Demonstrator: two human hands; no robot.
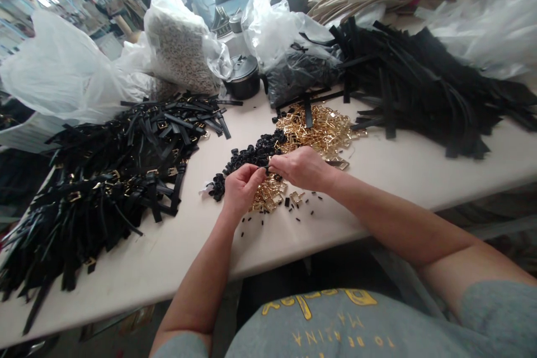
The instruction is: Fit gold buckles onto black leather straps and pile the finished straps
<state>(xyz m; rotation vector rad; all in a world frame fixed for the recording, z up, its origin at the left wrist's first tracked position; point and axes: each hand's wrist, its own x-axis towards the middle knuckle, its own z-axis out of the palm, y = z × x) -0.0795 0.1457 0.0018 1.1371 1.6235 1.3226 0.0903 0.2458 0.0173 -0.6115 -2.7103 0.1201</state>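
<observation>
My left hand [243,187] and my right hand [300,169] meet fingertip to fingertip above the table. Both pinch at a small dark piece between them, too small to make out. Just behind the hands lies a heap of small black loops [251,154]. Beyond my right hand spreads a pile of gold buckles [316,128], with a smaller group of gold metal parts [268,194] below the fingers. Tiny black bits [297,219] are scattered on the tabletop in front.
Black straps with gold buckles [113,179] cover the table's [201,251] left side. Loose black strips [419,89] are heaped at the right. Filled plastic bags [178,39] and a black lidded pot [243,78] stand along the back. The table's front edge runs below my forearms.
</observation>
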